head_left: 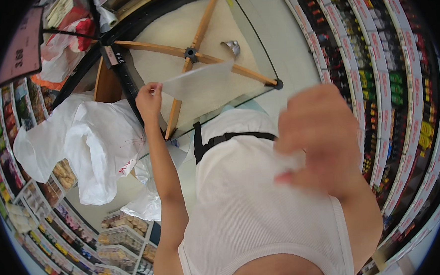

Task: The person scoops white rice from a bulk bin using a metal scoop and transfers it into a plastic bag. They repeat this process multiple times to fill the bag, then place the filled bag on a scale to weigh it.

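My left hand [149, 97] pinches the edge of a thin, translucent plastic bag [197, 82], which stretches out flat to the right. Under the bag is a large bin of white grains, likely rice [162, 31], with a wooden cross frame [206, 26] over it. A metal scoop [231, 47] rests on the grains, beside one wooden bar. My right hand [319, 132] is raised close in front of me, apart from the bag. Motion smears its fingers, so whether it holds anything is unclear.
White plastic bags [96, 144] hang in a bunch left of my forearm. A pink price sign [21, 46] stands at the upper left. Shelves of bottles and packets [371, 80] curve along the right; bins of packaged goods [121, 242] stand at the lower left.
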Demonstrator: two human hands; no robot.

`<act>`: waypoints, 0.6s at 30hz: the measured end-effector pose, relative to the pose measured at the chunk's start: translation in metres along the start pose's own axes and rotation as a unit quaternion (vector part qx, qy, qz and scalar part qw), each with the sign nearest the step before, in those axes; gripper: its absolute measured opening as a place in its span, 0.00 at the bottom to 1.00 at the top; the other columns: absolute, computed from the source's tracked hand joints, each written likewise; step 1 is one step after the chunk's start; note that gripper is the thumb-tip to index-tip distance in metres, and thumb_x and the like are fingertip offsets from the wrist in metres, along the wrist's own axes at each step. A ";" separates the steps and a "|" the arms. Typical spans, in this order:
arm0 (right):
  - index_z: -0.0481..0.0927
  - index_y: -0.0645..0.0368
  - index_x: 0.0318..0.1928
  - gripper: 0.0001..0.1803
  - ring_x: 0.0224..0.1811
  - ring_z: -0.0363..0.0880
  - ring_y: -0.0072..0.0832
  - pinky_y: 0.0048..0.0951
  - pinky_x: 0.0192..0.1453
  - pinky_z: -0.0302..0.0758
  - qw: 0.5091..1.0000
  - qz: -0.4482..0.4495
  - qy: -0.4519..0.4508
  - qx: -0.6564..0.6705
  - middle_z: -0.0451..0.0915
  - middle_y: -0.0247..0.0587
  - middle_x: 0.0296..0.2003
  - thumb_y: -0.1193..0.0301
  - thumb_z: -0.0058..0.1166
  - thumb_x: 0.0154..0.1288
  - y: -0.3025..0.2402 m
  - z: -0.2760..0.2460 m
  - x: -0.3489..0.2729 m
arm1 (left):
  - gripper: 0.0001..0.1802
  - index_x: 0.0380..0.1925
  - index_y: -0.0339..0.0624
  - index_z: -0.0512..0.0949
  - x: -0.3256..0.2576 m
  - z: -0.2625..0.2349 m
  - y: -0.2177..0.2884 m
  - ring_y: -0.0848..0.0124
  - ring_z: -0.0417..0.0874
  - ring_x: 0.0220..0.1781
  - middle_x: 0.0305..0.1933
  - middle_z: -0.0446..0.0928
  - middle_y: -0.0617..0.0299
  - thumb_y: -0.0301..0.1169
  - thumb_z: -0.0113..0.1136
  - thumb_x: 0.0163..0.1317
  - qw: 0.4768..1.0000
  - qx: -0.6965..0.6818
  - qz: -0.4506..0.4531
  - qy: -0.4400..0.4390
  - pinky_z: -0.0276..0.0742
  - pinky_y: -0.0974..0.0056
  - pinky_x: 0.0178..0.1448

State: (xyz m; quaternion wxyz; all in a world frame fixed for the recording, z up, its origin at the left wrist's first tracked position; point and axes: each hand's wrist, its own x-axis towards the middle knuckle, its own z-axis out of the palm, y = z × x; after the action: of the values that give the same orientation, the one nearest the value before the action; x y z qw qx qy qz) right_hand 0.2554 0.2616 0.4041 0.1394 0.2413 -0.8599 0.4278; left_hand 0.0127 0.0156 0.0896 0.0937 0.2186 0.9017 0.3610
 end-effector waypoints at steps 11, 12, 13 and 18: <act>0.77 0.52 0.35 0.07 0.33 0.79 0.32 0.30 0.33 0.74 0.993 -0.044 -0.078 -0.083 0.80 0.33 0.34 0.71 0.60 0.56 -0.031 -0.006 0.029 | 0.15 0.35 0.39 0.83 0.043 -0.004 0.004 0.68 0.83 0.30 0.28 0.83 0.56 0.41 0.65 0.59 0.999 0.009 -0.024 -0.037 0.76 0.65 0.39; 0.77 0.52 0.35 0.06 0.34 0.79 0.31 0.31 0.33 0.74 0.993 -0.051 -0.067 -0.079 0.80 0.32 0.34 0.71 0.60 0.57 -0.025 -0.002 0.027 | 0.15 0.35 0.39 0.83 0.044 -0.001 -0.001 0.69 0.83 0.30 0.28 0.83 0.56 0.41 0.65 0.59 0.999 0.007 -0.027 -0.030 0.76 0.65 0.39; 0.78 0.52 0.35 0.05 0.34 0.80 0.31 0.31 0.33 0.75 0.994 -0.048 -0.052 -0.082 0.80 0.32 0.35 0.70 0.60 0.57 -0.025 0.001 0.029 | 0.15 0.35 0.39 0.84 0.048 0.004 -0.005 0.71 0.82 0.29 0.27 0.82 0.57 0.41 0.65 0.59 0.999 -0.003 -0.028 -0.028 0.76 0.66 0.38; 0.81 0.50 0.35 0.03 0.36 0.81 0.31 0.31 0.34 0.77 0.992 0.046 0.100 -0.061 0.82 0.31 0.38 0.69 0.59 0.60 0.034 0.009 0.034 | 0.18 0.46 0.41 0.82 0.063 0.007 -0.057 0.70 0.82 0.40 0.38 0.83 0.57 0.36 0.67 0.58 0.987 -0.104 -0.124 0.024 0.77 0.66 0.47</act>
State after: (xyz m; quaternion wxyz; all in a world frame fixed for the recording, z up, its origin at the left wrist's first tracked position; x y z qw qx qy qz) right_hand 0.2085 0.2619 0.3912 0.2200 0.1486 -0.8762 0.4021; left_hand -0.0600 0.0119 0.0444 0.1386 0.0859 0.8811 0.4439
